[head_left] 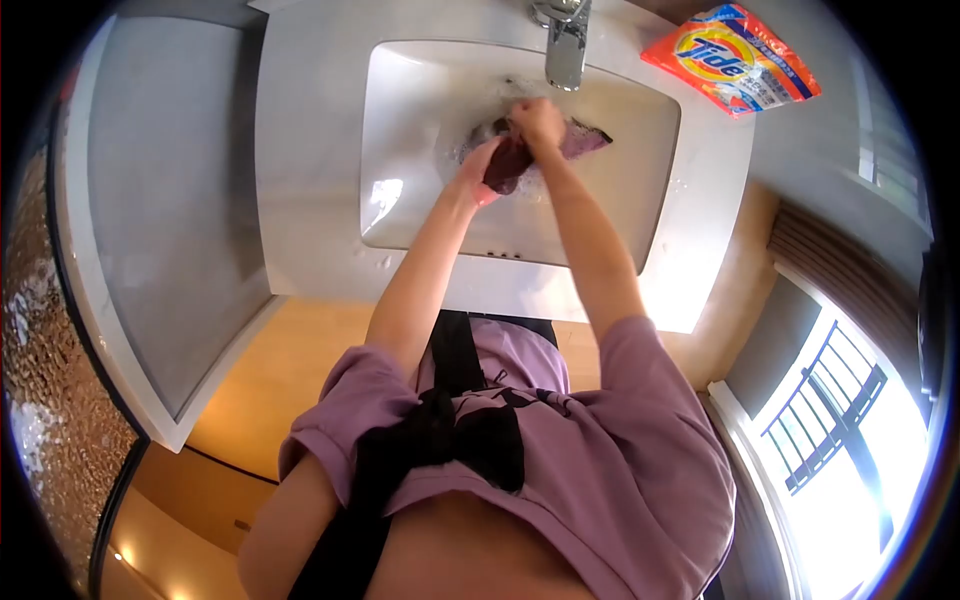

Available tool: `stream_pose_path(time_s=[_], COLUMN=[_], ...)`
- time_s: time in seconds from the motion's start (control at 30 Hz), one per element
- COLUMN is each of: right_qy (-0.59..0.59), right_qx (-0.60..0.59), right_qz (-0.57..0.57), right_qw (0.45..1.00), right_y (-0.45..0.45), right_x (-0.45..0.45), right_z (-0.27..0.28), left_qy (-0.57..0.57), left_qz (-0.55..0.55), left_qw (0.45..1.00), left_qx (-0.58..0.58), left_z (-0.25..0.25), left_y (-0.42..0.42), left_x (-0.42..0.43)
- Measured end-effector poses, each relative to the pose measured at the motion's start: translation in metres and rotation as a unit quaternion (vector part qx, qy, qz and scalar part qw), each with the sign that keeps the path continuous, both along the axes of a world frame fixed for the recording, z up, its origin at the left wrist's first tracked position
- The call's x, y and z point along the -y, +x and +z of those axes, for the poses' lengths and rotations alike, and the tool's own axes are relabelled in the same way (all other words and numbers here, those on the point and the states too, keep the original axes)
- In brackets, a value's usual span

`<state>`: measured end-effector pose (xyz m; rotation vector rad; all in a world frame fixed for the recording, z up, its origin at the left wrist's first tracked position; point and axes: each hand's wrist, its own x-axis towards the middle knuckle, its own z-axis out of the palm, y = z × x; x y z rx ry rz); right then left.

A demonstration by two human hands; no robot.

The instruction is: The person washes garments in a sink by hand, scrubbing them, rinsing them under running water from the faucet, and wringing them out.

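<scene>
A wet cloth [509, 168], dark maroon with a lighter purple end edged in black, is bunched up between my hands in the white sink [620, 210]. My left hand [478, 178] holds the maroon part from the left side, its fingers partly hidden behind the fabric. Closed over the top of the bunch, my right hand [538, 124] grips the same cloth. The purple end [585, 140] sticks out to the right of my right hand. Suds and a little water lie beneath the cloth, around the drain area, which is mostly covered.
A chrome faucet [567, 50] hangs over the back of the sink, just above my right hand. An orange Tide detergent bag [735, 60] lies on the counter [310, 180] at the back right. A bright window [840, 430] is at the right.
</scene>
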<state>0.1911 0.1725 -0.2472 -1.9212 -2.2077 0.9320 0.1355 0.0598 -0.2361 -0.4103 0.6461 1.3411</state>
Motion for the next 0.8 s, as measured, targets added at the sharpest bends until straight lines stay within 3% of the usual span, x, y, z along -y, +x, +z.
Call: stream_pose_path(time_s=[0.03, 0.17, 0.27, 0.3, 0.33, 0.43, 0.5, 0.53, 0.57, 0.63, 0.7, 0.77, 0.8], right_qy=[-0.029, 0.061, -0.021, -0.065, -0.010, 0.229, 0.235, 0.261, 0.273, 0.294, 0.337, 0.230, 0.229], right_qx=[-0.017, -0.035, -0.142, -0.208, -0.215, -0.062, 0.131, 0.182, 0.142, 0.078, 0.111, 0.219, 0.216], right_qz=[0.009, -0.080, -0.080, -0.058, -0.023, 0.072, 0.068, 0.136, 0.233, 0.366, 0.286, 0.051, 0.048], right_qw=[0.999, 0.994, 0.986, 0.974, 0.976, 0.969, 0.961, 0.938, 0.923, 0.880, 0.890, 0.947, 0.948], right_y=[0.011, 0.035, 0.053, 0.055, 0.049, 0.020, -0.007, -0.016, -0.018, -0.019, -0.016, -0.033, -0.033], right_x=[-0.009, -0.016, -0.022, -0.021, -0.012, 0.013, 0.037, 0.047, 0.051, 0.047, 0.032, 0.029, 0.030], right_z=[-0.007, 0.014, 0.005, 0.008, 0.008, 0.007, 0.010, 0.003, -0.002, -0.001, -0.003, -0.009, -0.010], left_qy=[0.021, -0.116, -0.039, -0.069, -0.101, -0.103, -0.140, -0.165, -0.190, -0.206, -0.212, -0.201, -0.188], left_qz=[-0.005, 0.043, 0.035, 0.032, 0.030, -0.023, -0.050, -0.088, -0.126, -0.111, -0.032, 0.022, 0.043], left_qw=[1.000, 0.981, 0.972, 0.943, 0.905, 0.865, 0.804, 0.778, 0.750, 0.747, 0.791, 0.811, 0.837], left_qx=[-0.012, -0.148, -0.229, -0.323, -0.412, -0.491, -0.576, -0.599, -0.621, -0.622, -0.573, -0.548, -0.511], left_z=[-0.002, 0.020, 0.008, 0.010, 0.011, 0.005, -0.018, -0.017, -0.016, -0.008, -0.006, -0.007, -0.008], left_y=[-0.005, -0.051, -0.075, -0.075, -0.076, -0.064, -0.054, -0.050, -0.045, -0.039, -0.034, -0.038, -0.042], left_x=[0.001, 0.010, 0.016, 0.014, 0.014, 0.007, -0.001, -0.004, -0.006, -0.005, 0.001, 0.002, 0.004])
